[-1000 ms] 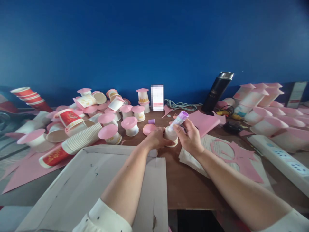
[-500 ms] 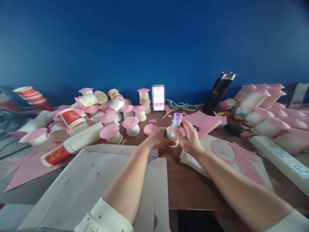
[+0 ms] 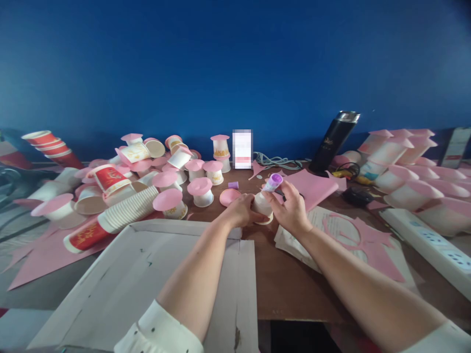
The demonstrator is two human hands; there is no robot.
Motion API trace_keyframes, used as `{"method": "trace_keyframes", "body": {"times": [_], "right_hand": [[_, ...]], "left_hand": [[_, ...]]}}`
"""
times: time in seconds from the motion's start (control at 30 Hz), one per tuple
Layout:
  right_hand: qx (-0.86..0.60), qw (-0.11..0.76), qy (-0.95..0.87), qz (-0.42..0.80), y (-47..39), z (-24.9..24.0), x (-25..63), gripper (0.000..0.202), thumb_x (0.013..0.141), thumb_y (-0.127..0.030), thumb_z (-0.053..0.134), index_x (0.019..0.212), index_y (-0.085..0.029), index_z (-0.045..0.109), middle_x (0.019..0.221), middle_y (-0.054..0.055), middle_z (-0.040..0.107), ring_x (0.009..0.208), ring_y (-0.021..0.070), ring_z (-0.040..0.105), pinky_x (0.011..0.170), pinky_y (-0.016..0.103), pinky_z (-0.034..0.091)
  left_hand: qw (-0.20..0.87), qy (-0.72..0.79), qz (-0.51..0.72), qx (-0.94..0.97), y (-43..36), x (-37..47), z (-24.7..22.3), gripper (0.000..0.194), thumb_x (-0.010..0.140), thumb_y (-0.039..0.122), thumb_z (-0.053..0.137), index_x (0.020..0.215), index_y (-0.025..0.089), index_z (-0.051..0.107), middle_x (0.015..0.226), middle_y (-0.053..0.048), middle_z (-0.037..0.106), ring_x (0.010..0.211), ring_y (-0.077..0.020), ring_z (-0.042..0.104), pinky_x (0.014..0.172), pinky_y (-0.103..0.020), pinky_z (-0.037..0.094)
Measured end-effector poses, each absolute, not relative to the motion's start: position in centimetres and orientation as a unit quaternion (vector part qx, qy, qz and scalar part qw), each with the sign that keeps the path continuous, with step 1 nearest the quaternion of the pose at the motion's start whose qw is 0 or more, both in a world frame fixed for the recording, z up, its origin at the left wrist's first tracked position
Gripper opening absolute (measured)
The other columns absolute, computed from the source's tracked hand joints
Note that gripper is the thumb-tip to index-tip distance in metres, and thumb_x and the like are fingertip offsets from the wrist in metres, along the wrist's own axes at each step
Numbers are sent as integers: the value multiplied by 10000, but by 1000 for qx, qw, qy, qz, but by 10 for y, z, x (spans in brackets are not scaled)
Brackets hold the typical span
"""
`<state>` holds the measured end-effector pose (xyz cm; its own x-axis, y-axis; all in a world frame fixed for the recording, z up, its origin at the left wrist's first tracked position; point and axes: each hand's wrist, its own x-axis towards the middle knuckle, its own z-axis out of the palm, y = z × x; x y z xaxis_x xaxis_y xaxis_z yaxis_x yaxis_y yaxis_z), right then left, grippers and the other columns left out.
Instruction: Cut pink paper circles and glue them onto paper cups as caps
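A white paper cup [image 3: 262, 206] stands upside down on the brown table, with my left hand [image 3: 241, 210] closed around its left side. My right hand [image 3: 290, 207] pinches a glue stick [image 3: 273, 184] with a purple end, tilted over the cup's upturned base. The glue stick's lower end meets the top of the cup; the exact contact is hard to make out. Just beyond my left hand lies a pink paper disc [image 3: 230, 197], and behind it a small purple cap [image 3: 233, 185].
Cups topped with pink paper [image 3: 200, 189] crowd the left, beside a stack of nested cups [image 3: 127, 211]. A cardboard box [image 3: 154, 274] lies under my left forearm. To the right are pink paper scraps [image 3: 379, 250], a black flask [image 3: 333, 142] and a power strip [image 3: 430, 245].
The glue stick has gone from nearly upright to leaning right, its purple end shifting slightly right. My right hand has turned a little with it; my left hand stays on the cup.
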<state>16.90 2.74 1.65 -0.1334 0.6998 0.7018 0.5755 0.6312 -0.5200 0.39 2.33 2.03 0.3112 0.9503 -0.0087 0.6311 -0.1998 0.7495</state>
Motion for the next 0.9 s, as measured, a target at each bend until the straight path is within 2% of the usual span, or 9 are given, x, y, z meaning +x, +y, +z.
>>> {"method": "trace_keyframes", "body": {"times": [0.1, 0.2, 0.33, 0.47, 0.57, 0.67, 0.8, 0.9], "right_hand": [[-440, 519, -729, 74, 26, 17, 170, 213, 858, -393, 577, 968, -212, 595, 883, 57, 663, 830, 232, 625, 789, 383, 484], [-451, 554, -696, 77, 27, 17, 172, 259, 869, -410, 560, 1036, -213, 575, 927, 67, 661, 861, 233, 618, 774, 371, 483], [-464, 526, -710, 68, 30, 20, 173, 236, 875, -411, 550, 1001, -213, 571, 906, 59, 649, 845, 233, 602, 768, 375, 467], [-475, 516, -708, 80, 28, 22, 175, 214, 879, -418, 541, 915, -210, 573, 825, 41, 632, 780, 215, 594, 745, 365, 463], [-438, 545, -700, 144, 24, 22, 176, 232, 894, -410, 528, 997, -206, 569, 860, 48, 646, 792, 204, 612, 735, 346, 484], [-394, 531, -728, 182, 19, 21, 175, 266, 872, -386, 570, 1070, -209, 566, 927, 61, 661, 847, 212, 629, 773, 352, 495], [-389, 496, -763, 140, 15, 22, 171, 226, 832, -359, 618, 1000, -208, 596, 939, 75, 667, 881, 235, 629, 814, 382, 483], [-409, 520, -739, 129, 16, 22, 170, 233, 837, -379, 610, 991, -204, 593, 939, 84, 675, 863, 234, 632, 810, 395, 485]], "left_hand": [[344, 533, 238, 736, 24, 4, 20, 501, 588, 428, 762, 981, 152, 620, 961, -86, 676, 857, -247, 628, 687, -310, 486], [344, 530, 238, 737, 25, 4, 19, 538, 578, 418, 772, 1023, 155, 621, 1017, -93, 674, 930, -264, 621, 752, -327, 489], [333, 545, 228, 735, 26, 4, 18, 585, 572, 407, 778, 1067, 144, 615, 1089, -116, 656, 987, -285, 606, 789, -344, 487], [339, 527, 238, 742, 26, 4, 18, 541, 590, 414, 766, 1036, 144, 622, 1047, -106, 671, 944, -267, 620, 756, -328, 492], [345, 526, 236, 741, 25, 4, 20, 502, 595, 429, 759, 994, 156, 624, 996, -84, 683, 876, -244, 633, 685, -298, 485], [345, 544, 213, 734, 25, 5, 22, 501, 581, 440, 765, 966, 156, 616, 951, -76, 687, 826, -232, 638, 643, -285, 473], [346, 548, 212, 732, 26, 5, 20, 536, 576, 466, 764, 982, 157, 601, 968, -79, 681, 836, -231, 640, 651, -286, 481], [343, 543, 212, 736, 27, 3, 17, 548, 585, 477, 754, 1004, 160, 597, 992, -86, 676, 849, -240, 639, 647, -289, 482]]}}
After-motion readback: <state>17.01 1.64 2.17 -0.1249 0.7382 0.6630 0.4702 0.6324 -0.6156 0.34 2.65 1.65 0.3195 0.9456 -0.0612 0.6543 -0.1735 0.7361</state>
